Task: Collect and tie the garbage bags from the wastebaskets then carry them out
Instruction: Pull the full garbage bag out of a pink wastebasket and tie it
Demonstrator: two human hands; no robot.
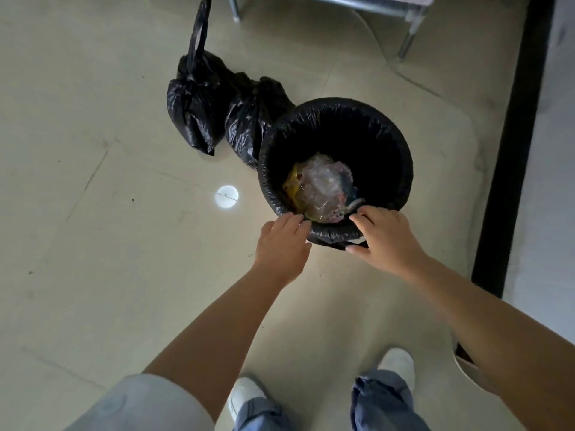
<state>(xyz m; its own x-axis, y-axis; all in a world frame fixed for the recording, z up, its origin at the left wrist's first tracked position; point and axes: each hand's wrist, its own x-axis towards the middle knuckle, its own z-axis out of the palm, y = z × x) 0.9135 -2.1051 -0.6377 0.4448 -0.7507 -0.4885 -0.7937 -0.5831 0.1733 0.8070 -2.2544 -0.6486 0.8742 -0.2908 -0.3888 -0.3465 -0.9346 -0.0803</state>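
Nearest the camera, both bare hands reach down to the near rim of the round wastebasket lined with a black plastic garbage bag (336, 157). The left hand (281, 244) curls its fingers over the folded-down liner at the rim, and the right hand (384, 236) spreads over the same edge just beside it, thumb beneath the fold; both look to be pinching the film, though how firm the hold is cannot be told.

Inside, crumpled clear and yellow plastic wrappers (320, 188) lie low in the bag. If only the near edge is pulled, the far side could cling to the rim and the thin film stretch or tear, or the whole basket tip toward the person and spill the wrappers onto the pale tiled floor (93, 244).

Beyond, two tied black garbage bags (224, 110) sit touching the basket's far-left side; a sliding basket could knock them over. Farthest off stand grey metal furniture legs (407, 35), a snag when carrying the bags out.
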